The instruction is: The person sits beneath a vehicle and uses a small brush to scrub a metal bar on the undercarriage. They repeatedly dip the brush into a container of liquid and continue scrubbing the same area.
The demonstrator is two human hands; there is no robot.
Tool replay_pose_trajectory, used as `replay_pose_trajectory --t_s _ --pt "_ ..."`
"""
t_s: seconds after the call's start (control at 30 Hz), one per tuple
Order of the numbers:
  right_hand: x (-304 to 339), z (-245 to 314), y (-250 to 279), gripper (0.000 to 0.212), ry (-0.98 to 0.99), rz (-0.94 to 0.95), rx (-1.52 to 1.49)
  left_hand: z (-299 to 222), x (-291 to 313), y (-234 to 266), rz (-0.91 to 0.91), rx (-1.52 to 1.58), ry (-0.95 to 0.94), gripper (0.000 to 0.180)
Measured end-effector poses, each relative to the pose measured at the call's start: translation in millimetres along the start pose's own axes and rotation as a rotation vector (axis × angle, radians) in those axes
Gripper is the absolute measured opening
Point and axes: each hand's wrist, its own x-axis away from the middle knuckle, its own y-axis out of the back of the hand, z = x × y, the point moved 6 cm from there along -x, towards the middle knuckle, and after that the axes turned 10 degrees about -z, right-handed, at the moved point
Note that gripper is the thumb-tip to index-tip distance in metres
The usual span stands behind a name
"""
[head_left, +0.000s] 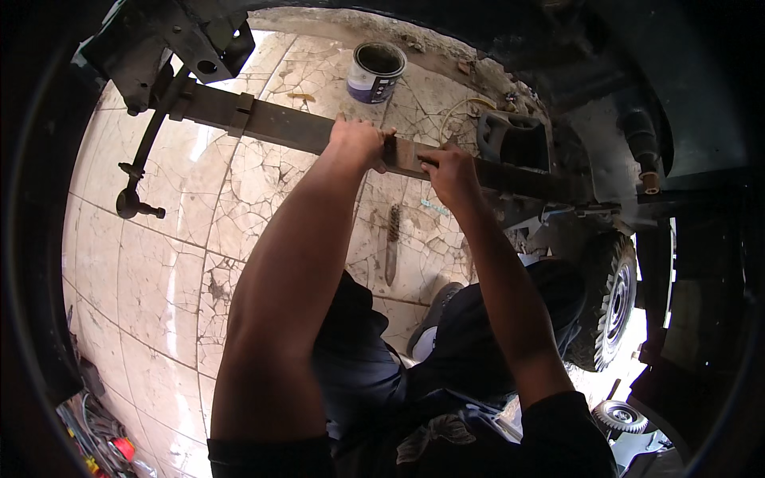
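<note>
Running crosswise under the gripping left hand (358, 145) and curled right hand (454, 171) (hold unclear) is a long, dark metal bar (406, 155).

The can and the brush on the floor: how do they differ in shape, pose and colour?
The can is round and wide; the brush is long and narrow. The can stands upright; the brush lies flat. The can shows white and purple; the brush looks dark brown.

The dark piece (429, 158) in the right hand (454, 171) is mostly hidden by its fingers.
</note>
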Motion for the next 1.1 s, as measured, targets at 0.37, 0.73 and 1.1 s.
replay_pose_trajectory --t_s 0.37,0.73,1.1 --pt "-4.5 -13.8 -8.3 0.016 -0.155 -0.028 -0.106 -9.1 0.3 -1.0 0.062 0.002 0.036 0.092" --pt "2.5 -3.2 -8.7 0.019 -0.124 -0.079 -0.122 -2.4 -0.7 1.5 0.013 -0.008 0.01 0.073" --pt "7.0 -9.8 -20.5 0.011 -0.113 -0.033 -0.142 -0.4 3.0 -3.4 -0.061 -0.024 -0.001 0.076"
